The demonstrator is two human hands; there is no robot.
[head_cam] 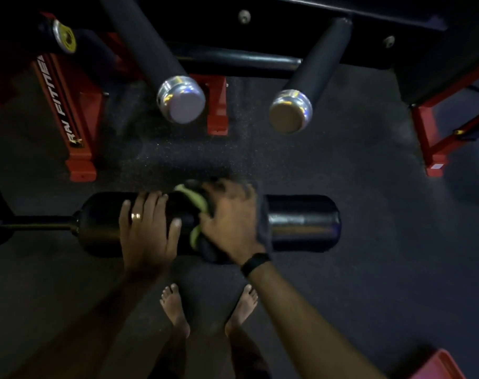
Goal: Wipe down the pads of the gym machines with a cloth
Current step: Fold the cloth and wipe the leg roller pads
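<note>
Roller pad: the black cylindrical roller pad lies across the middle of the frame on a thin bar that runs off to the left edge; both hands are on it.
Left hand: the left hand rests flat on the left half of the pad, fingers straight and spread, a ring on one finger; my reading is that it steadies the roller so it does not spin under the rubbing.
Right hand: the right hand, a dark band at the wrist, grips the cloth against the pad's centre, fingers curled over it; blurred, so probably mid-stroke.
Cloth: dark with a yellow-green edge, bunched round the pad and just beside the left fingertips; the right end of the pad is uncovered and shiny.
Other pads: two long black rollers with silver caps in the upper centre, well apart from the cloth.
Frame: red machine legs at upper left and right on speckled floor; bare feet at lower centre.
</note>
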